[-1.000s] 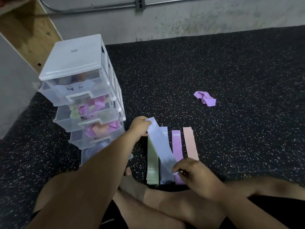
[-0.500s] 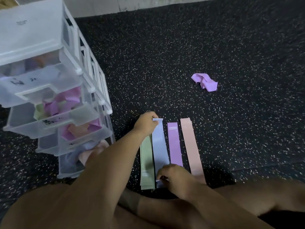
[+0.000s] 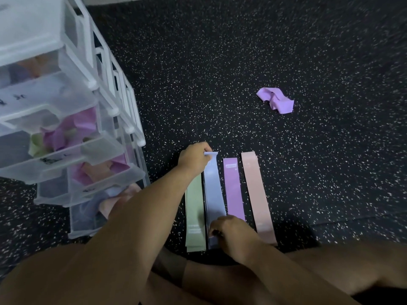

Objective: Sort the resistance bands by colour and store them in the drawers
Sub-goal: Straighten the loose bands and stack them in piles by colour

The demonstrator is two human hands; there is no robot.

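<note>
While the blue resistance band [image 3: 213, 194] lies stretched straight on the floor [image 3: 220, 62], each hand holds one end of it. The left hand [image 3: 193, 158] pinches the far end at 12 o'clock, where the tip of the band is folded a little upward. The right hand [image 3: 231, 232] has its fingers curled around the near end at 6 o'clock and presses it down.

This band is second in a row of four flat strips that lie parallel, just beside each other. At its 9 o'clock side is the green band [image 3: 195, 216], partly under the left forearm. At its 3 o'clock side is the purple band [image 3: 233, 190], and after that the pink band [image 3: 256, 194], which is the longest in the row.

Well apart from the row, at about 1 o'clock, a crumpled purple band [image 3: 276, 101] lies alone.

At 9 to 10 o'clock from the row stands a clear plastic drawer tower [image 3: 105, 137] with a white frame. Its drawers are pulled partly out and contain crumpled bands of mixed colours: purple, green, orange and blue. Dark writing is on the drawer fronts, too blurred to read.

The floor is black rubber with white specks. The person's bare legs [image 3: 220, 280] are folded at 6 o'clock.
</note>
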